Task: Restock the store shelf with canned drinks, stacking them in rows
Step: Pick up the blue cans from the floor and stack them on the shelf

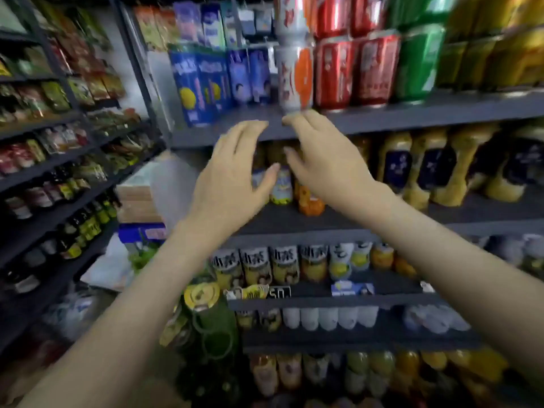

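Note:
A white and orange can stands on the grey shelf, with a second like can stacked on top. Red cans and green cans stand in stacked rows to its right. My left hand and my right hand hover just below and in front of the shelf edge, both with fingers apart and holding nothing. The right fingertips are close under the white and orange can, not touching it. The picture is blurred.
Blue cartons stand left of the cans. Yellow bottles fill the shelf below, small cans behind my hands. A green pack of cans with gold lids sits low between my arms. Snack racks line the left.

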A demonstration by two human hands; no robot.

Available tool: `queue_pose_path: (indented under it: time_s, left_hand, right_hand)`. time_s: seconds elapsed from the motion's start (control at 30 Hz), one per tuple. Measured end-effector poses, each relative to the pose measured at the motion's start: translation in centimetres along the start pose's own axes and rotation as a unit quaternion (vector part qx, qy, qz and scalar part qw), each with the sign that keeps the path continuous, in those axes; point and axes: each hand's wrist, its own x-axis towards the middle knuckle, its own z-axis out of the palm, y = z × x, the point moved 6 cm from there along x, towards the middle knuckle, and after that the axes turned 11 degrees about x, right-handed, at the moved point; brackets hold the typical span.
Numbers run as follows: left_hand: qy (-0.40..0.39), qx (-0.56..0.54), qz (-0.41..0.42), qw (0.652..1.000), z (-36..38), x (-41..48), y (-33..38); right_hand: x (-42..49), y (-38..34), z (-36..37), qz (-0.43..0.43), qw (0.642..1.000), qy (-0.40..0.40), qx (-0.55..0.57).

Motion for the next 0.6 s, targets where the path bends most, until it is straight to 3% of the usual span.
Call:
queue_pose_path:
  time_s: [0.2, 0.37, 0.5, 0.6]
  left_hand:
    - [-0.193, -0.106, -0.038, 0.975, 11.3, -10.3, 11.9]
    - [-0.358, -0.175, -0.04, 0.916, 21.9, -18.3, 20.3]
    - [-0.457, -0.207, -0.004, 0.865, 30.0, -26.3, 25.3]
    - [-0.526, -0.231, -0.014, 0.819, 36.2, -34.3, 28.3]
  right_hand:
    - [-17.6, 9.1, -2.3, 0.171, 0.982, -0.08, -0.006]
    - [-31.6, 15.3, -2.9, 0.33, 0.936, -0.12, 0.005]
    - [-44.6, 19.3, -1.8, 0.467, 0.877, -0.108, 0.034]
    - [-57.9, 21.7, 0.3, 0.596, 0.798, -0.086, 0.03]
